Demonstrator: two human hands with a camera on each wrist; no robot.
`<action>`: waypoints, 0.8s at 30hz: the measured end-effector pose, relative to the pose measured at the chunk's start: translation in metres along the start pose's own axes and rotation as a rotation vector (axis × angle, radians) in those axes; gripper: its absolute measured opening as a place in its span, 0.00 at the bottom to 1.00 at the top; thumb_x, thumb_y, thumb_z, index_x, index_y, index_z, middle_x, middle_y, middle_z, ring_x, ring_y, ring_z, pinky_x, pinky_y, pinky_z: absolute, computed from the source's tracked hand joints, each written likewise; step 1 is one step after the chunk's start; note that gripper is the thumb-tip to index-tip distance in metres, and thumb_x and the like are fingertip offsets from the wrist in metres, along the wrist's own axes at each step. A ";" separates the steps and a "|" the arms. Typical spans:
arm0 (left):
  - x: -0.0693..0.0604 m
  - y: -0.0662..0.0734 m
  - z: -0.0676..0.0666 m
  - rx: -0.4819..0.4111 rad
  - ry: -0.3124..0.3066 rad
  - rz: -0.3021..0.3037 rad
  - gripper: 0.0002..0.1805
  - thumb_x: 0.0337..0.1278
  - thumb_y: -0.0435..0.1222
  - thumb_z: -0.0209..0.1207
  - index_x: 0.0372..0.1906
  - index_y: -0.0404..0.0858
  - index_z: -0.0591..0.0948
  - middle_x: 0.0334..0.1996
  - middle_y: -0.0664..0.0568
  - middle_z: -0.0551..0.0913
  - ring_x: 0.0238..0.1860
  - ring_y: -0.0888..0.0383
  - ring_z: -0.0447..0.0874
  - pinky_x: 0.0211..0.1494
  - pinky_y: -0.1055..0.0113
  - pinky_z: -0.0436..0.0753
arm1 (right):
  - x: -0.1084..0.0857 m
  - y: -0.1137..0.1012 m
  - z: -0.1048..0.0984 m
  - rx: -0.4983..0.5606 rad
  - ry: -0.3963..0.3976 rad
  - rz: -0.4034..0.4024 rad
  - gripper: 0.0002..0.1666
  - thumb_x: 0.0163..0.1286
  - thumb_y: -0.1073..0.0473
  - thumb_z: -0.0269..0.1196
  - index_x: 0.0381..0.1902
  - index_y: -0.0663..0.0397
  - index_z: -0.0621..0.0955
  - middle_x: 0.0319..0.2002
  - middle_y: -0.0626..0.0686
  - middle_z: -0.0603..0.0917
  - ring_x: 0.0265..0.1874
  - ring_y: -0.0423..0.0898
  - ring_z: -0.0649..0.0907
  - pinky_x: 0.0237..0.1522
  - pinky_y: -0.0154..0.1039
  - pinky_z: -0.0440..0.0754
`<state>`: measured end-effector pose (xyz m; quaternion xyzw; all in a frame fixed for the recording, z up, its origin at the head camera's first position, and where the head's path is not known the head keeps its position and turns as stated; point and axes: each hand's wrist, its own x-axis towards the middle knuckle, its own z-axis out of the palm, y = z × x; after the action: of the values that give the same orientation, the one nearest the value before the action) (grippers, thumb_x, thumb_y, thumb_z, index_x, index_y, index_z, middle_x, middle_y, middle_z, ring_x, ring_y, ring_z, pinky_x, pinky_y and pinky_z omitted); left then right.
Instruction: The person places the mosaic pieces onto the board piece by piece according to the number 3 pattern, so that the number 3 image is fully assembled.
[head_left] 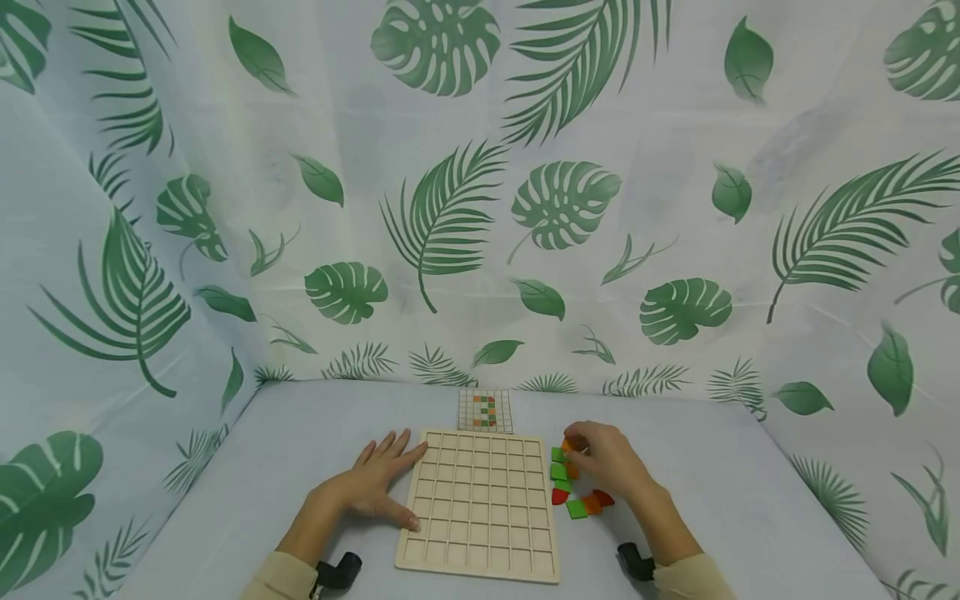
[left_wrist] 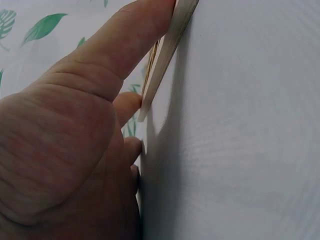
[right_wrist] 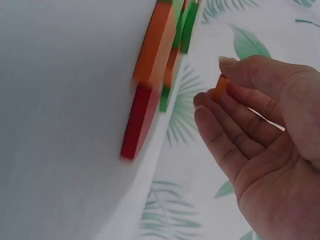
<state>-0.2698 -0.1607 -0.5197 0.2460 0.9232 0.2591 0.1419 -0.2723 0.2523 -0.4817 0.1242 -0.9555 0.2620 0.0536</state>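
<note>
A pale wooden grid board [head_left: 480, 507] lies flat on the table with its squares bare. My left hand [head_left: 366, 487] has its fingers spread along the board's left side, thumb and a fingertip touching the edge. Right of the board, my right hand [head_left: 611, 458] pinches a small orange tile [right_wrist: 219, 88] between thumb and fingers, held above the table in the right wrist view. Below and beside that hand lie several flat tiles: green squares [head_left: 558, 472], an orange tile [head_left: 592, 505], and red rounded ones [head_left: 560, 497].
Behind the board lies a small pattern card [head_left: 467, 411] showing a grid with coloured squares. A white cloth [head_left: 247, 500] covers the table. Leaf-printed curtains [head_left: 465, 333] stand at the back and sides.
</note>
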 end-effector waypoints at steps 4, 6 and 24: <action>0.001 0.000 0.001 0.004 0.002 -0.002 0.70 0.33 0.68 0.77 0.84 0.52 0.56 0.85 0.38 0.42 0.85 0.35 0.34 0.83 0.32 0.35 | 0.006 -0.011 0.004 0.013 0.018 -0.042 0.17 0.65 0.64 0.73 0.52 0.60 0.87 0.44 0.50 0.89 0.43 0.46 0.87 0.49 0.48 0.90; 0.000 0.000 0.001 0.004 0.004 -0.003 0.70 0.33 0.68 0.77 0.84 0.52 0.56 0.85 0.38 0.42 0.85 0.35 0.34 0.83 0.32 0.35 | 0.010 -0.018 0.007 0.008 0.028 -0.076 0.16 0.65 0.65 0.73 0.51 0.60 0.88 0.43 0.50 0.88 0.42 0.46 0.87 0.49 0.48 0.90; -0.002 -0.002 -0.001 0.006 -0.010 0.026 0.69 0.37 0.67 0.76 0.85 0.50 0.55 0.85 0.38 0.40 0.85 0.35 0.33 0.83 0.32 0.34 | 0.029 -0.069 0.029 0.080 0.012 -0.179 0.11 0.65 0.65 0.74 0.46 0.54 0.89 0.44 0.48 0.90 0.37 0.41 0.87 0.39 0.36 0.88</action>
<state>-0.2692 -0.1634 -0.5200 0.2597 0.9199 0.2571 0.1425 -0.2831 0.1742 -0.4679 0.2094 -0.9291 0.2948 0.0773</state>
